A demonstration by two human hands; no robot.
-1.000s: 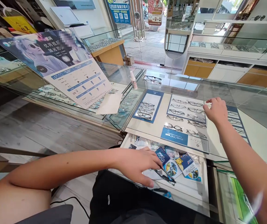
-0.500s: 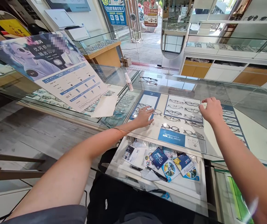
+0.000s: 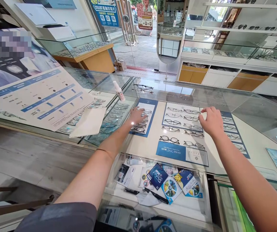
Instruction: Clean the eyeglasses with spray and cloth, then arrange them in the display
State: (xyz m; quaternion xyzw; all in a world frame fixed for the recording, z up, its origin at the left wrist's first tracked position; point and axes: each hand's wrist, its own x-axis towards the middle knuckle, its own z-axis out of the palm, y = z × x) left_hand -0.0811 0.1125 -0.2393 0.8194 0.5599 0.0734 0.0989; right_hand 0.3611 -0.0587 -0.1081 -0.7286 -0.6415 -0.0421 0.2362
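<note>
My left hand [image 3: 136,116] reaches inside the glass display case [image 3: 249,112] and lies over a small blue-edged tray [image 3: 152,107] holding rows of dark-framed glasses. Its fingers seem to pinch one pair of glasses [image 3: 145,111] at the tray's upper part. My right hand [image 3: 212,121] rests on the glass top above a wider white tray of glasses [image 3: 177,123], fingers bent, fingertips on the glass, holding nothing. Below, an open drawer [image 3: 201,209] shows leaflets [image 3: 157,175] and a black pen [image 3: 156,195].
A white spray bottle [image 3: 118,91] and a loose pair of black glasses [image 3: 142,87] sit on the counter top at the back. A large poster [image 3: 36,96] and a white cloth [image 3: 88,122] lie on the left counter. More display cases stand behind.
My left hand lifted a dark pair of glasses out of the drawer and carried it up and forward into the case, to the small tray. My right hand stayed on the glass.
</note>
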